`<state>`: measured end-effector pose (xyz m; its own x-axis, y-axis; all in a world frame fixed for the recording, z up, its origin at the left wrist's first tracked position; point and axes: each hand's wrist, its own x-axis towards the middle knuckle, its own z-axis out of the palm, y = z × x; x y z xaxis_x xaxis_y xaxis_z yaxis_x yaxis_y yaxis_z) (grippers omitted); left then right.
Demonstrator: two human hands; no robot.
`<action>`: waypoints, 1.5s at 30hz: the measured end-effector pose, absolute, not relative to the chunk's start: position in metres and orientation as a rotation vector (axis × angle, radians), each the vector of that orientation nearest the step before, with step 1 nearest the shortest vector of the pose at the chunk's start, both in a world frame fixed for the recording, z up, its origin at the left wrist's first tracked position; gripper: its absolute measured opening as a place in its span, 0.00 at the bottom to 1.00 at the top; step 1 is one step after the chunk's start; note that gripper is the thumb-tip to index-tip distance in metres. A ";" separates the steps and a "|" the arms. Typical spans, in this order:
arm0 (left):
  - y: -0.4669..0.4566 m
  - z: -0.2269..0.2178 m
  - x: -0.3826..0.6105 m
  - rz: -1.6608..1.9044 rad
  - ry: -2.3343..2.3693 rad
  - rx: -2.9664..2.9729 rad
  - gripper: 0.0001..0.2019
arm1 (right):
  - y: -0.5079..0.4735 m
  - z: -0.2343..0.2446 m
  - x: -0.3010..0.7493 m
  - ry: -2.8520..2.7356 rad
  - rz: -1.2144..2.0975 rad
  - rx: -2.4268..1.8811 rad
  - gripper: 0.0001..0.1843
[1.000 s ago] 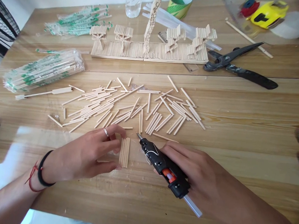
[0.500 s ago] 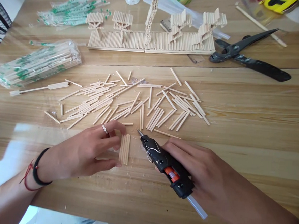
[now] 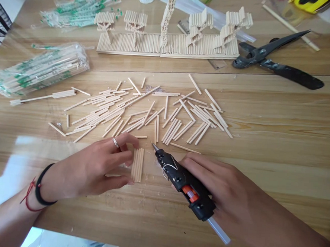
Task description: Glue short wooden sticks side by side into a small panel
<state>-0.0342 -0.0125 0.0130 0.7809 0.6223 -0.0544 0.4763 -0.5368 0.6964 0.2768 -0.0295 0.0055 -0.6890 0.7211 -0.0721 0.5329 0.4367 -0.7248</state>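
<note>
A small panel of short wooden sticks (image 3: 138, 166), laid side by side, rests on the table near its front. My left hand (image 3: 101, 166) grips the panel's left side, with the index finger at the top end and the thumb at the bottom end. A black hot glue gun (image 3: 182, 180) is held in my right hand (image 3: 217, 182), its fingers wrapped round the mostly hidden handle. The gun's metal nozzle points up and left, just right of the panel and apart from it. A clear glue stick (image 3: 219, 231) sticks out of its rear.
Loose cut sticks (image 3: 106, 112) lie scattered beyond my hands. Behind them stands a stick-built model (image 3: 150, 44). Open black pliers-like cutters (image 3: 280, 63) lie at right, a yellow tape measure (image 3: 309, 3) behind. Plastic-wrapped stick bundles (image 3: 42, 69) are at left.
Both hands, the panel and the glue gun keep nearly the same places. The view has shifted very slightly.
</note>
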 end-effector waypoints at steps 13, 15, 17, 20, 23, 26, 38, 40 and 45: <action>-0.013 0.011 -0.034 0.248 0.804 2.238 0.02 | -0.030 0.006 0.277 -2.449 1.085 -1.111 0.14; -0.013 0.011 -0.035 0.247 0.808 2.229 0.02 | -0.030 0.006 0.277 -2.440 1.106 -1.125 0.15; -0.013 0.012 -0.035 0.249 0.814 2.222 0.02 | -0.031 0.006 0.277 -2.442 1.093 -1.121 0.15; -0.013 0.013 -0.035 0.248 0.826 2.213 0.01 | -0.031 0.007 0.278 -2.456 1.039 -1.088 0.16; -0.013 0.014 -0.035 0.226 0.835 2.208 0.02 | -0.031 0.008 0.278 -2.466 1.016 -1.077 0.16; -0.012 0.013 -0.035 0.209 0.821 2.228 0.02 | -0.031 0.009 0.279 -2.475 1.020 -1.079 0.15; -0.014 0.013 -0.034 0.234 0.817 2.241 0.01 | -0.031 0.010 0.277 -2.461 0.999 -1.108 0.17; -0.013 0.013 -0.034 0.228 0.821 2.229 0.01 | -0.030 0.009 0.276 -2.459 1.005 -1.109 0.16; -0.012 0.013 -0.033 0.277 0.817 2.201 0.03 | -0.030 0.009 0.276 -2.433 1.038 -1.114 0.15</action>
<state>-0.0332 -0.0118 0.0131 0.7721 0.6330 -0.0555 0.4686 -0.5082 0.7226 0.2758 -0.0300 0.0086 -0.6679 0.7427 -0.0485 0.5490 0.4476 -0.7058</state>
